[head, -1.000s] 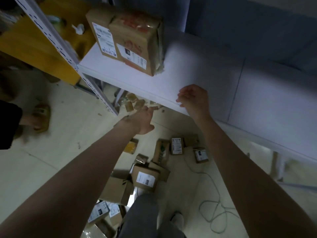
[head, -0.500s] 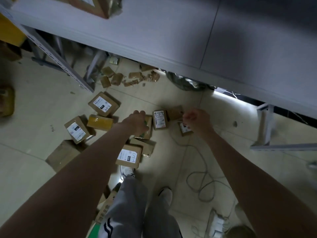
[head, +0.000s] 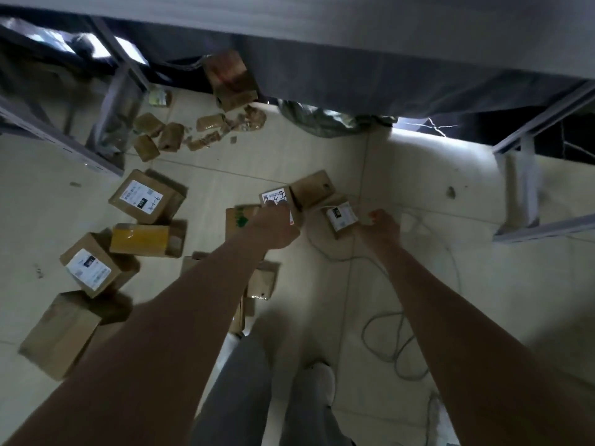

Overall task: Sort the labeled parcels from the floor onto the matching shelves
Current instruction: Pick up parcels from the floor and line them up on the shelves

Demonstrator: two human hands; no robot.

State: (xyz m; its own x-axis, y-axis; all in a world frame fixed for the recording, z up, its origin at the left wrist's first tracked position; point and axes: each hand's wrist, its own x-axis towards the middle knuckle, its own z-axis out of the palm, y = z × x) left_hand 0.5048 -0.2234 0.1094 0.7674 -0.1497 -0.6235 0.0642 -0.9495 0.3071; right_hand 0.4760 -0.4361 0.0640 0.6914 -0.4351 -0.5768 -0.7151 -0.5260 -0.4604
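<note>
Both hands are lower than half a second ago, down at the parcels on the floor. The labelled parcel lies flat, label up, its long side running away from the person toward the shelf. The left hand covers its near end, fingertips on the label (grip unclear). The right hand, fingers curled, touches the right edge of a small parcel; whether it holds it I cannot tell.

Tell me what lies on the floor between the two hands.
Head view: a small box with a white label lies between the left hand and the right hand; a pale cable runs beside it.
</note>
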